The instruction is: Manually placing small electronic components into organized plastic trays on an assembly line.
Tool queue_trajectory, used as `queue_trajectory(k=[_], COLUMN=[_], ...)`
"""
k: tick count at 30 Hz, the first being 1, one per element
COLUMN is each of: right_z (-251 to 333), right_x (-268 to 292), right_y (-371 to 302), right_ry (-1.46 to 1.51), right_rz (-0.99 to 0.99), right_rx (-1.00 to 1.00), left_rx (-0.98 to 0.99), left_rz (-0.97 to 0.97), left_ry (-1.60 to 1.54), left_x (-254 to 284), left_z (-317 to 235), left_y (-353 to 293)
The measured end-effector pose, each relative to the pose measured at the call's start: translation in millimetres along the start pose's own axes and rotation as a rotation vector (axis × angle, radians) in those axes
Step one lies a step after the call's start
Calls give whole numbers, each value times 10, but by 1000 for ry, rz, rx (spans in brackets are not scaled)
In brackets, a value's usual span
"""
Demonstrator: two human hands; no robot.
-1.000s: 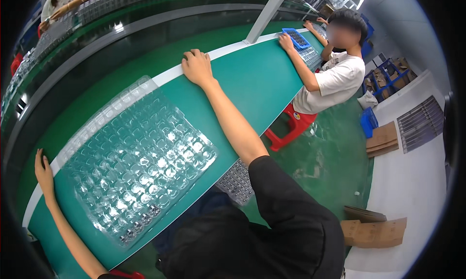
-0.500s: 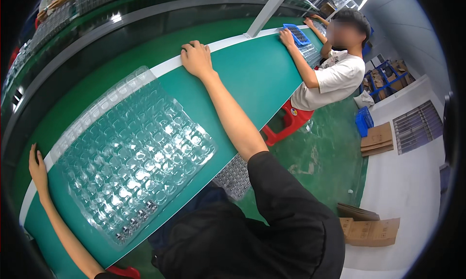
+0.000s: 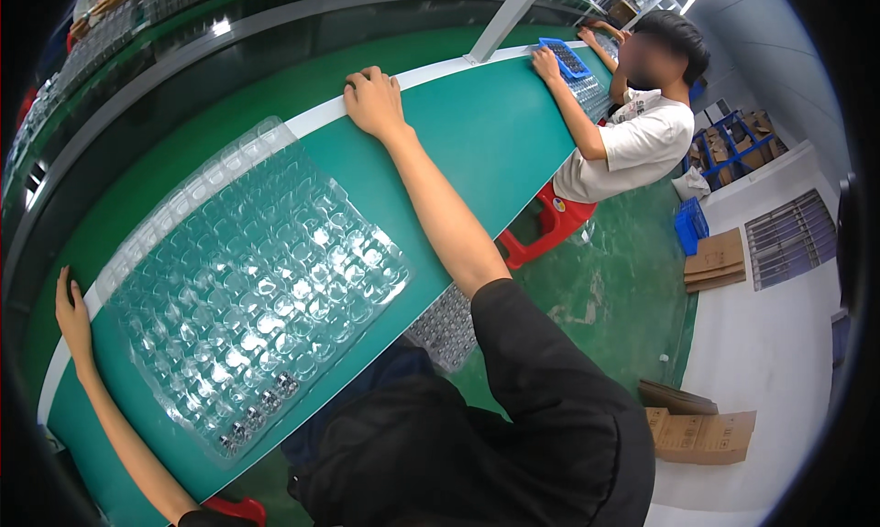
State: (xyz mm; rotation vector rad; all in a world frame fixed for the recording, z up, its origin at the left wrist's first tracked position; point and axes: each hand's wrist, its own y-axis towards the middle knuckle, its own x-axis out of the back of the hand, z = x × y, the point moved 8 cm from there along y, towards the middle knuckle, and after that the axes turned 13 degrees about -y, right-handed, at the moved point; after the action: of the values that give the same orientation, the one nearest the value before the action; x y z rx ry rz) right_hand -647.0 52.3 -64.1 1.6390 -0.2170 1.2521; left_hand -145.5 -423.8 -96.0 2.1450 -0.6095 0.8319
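A clear plastic blister tray [image 3: 266, 252] with rows of round pockets lies on the green workbench [image 3: 477, 151]. Small shiny metallic parts [image 3: 269, 400] sit in several pockets along its near edge. My left hand [image 3: 73, 314] rests at the bench's white far rim, left of the tray, fingers apart and holding nothing. Beyond the tray's right far corner, my right hand [image 3: 374, 102] lies on the same rim with its fingers spread and bent over the edge. Neither hand touches the tray.
At the right, a co-worker in a white shirt [image 3: 646, 147] sits on a red stool [image 3: 548, 229] by a blue basket [image 3: 565, 58] and another clear tray [image 3: 587, 94]. A grey post [image 3: 504, 23] rises from the rim. Flattened cartons [image 3: 701, 435] lean by the wall.
Both my hands stay on the bench rim. The view has shifted slightly, and the tray with its metallic parts looks unchanged.
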Motion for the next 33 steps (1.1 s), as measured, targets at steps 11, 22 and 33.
queue_trajectory(k=[11, 22, 33], right_z=[4, 16, -6], right_x=[16, 11, -8], right_y=[5, -3, -1], right_ry=[3, 6, 16], right_rz=[3, -3, -12], right_rx=[4, 3, 1], left_rx=[-7, -27, -54], left_rz=[0, 0, -10], left_ry=[4, -3, 16], left_x=[-1, 15, -8], left_z=[44, 197, 211], left_y=[10, 21, 40])
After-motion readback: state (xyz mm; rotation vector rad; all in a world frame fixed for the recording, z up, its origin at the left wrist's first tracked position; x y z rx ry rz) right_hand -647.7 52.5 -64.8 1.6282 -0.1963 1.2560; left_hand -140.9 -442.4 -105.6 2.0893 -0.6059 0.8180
